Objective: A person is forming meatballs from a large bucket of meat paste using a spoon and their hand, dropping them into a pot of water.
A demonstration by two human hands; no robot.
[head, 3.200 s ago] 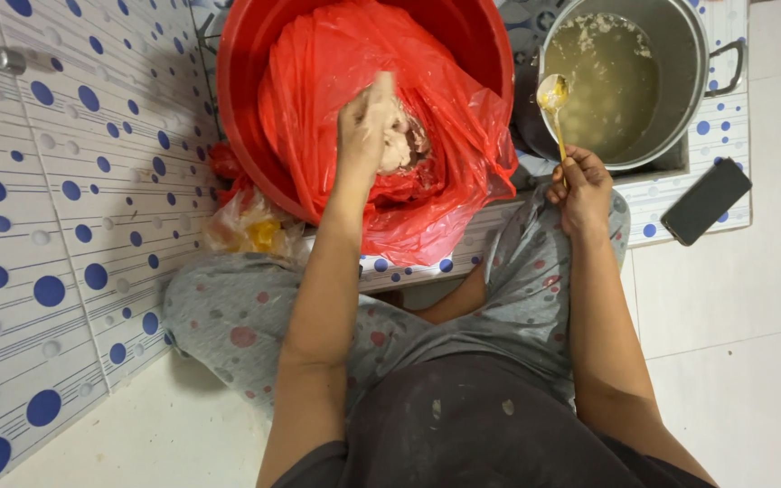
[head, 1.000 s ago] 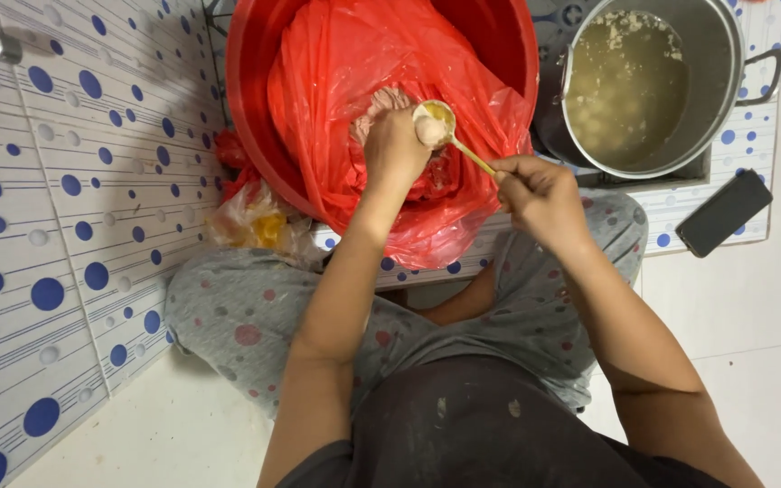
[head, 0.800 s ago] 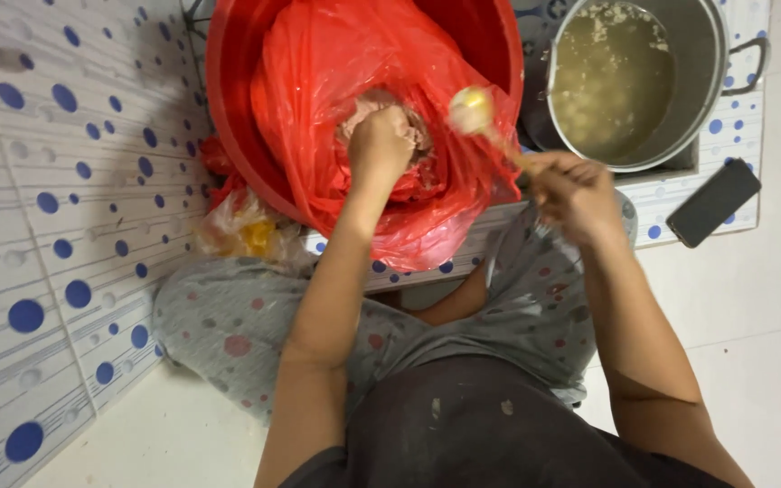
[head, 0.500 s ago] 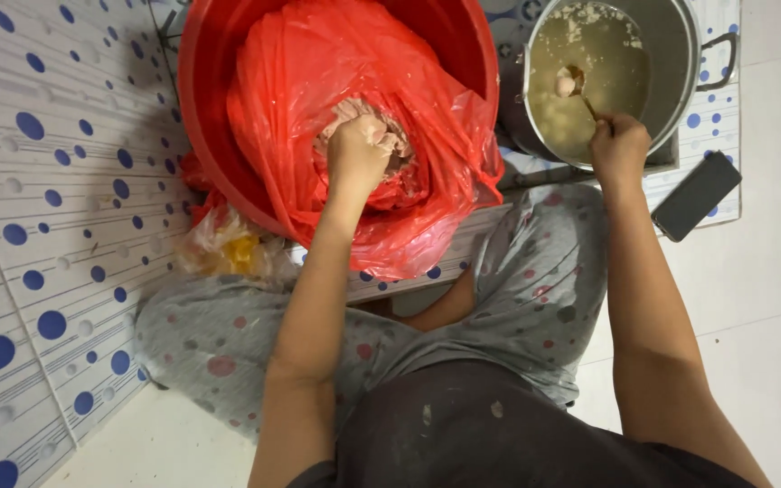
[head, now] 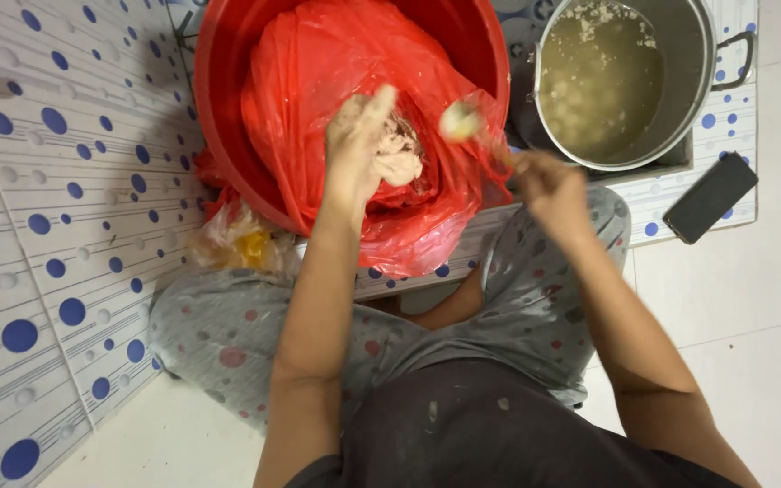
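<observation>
Squatting on a dotted floor mat (head: 56, 226), with a red tub (head: 228, 172) lined by a red plastic bag (head: 318, 72). Left hand (head: 354, 149) inside the bag, fingers curled round a pale lump of dough-like filling (head: 399, 158). Right hand (head: 549, 181) closed on a spoon (head: 463, 122), blurred, its bowl loaded and held over the bag. Steel pot (head: 689, 108) at right, well filled with cloudy mix: judging by that, scooping far from finished. Dark phone (head: 711, 197) beside the pot.

White floor (head: 752, 361) carries blue-dotted mat (head: 56, 226). On mat: red tub (head: 228, 136), metal pot (head: 689, 99), yellowish bag (head: 241, 244) beside tub. Black phone (head: 710, 197) straddles mat edge.
</observation>
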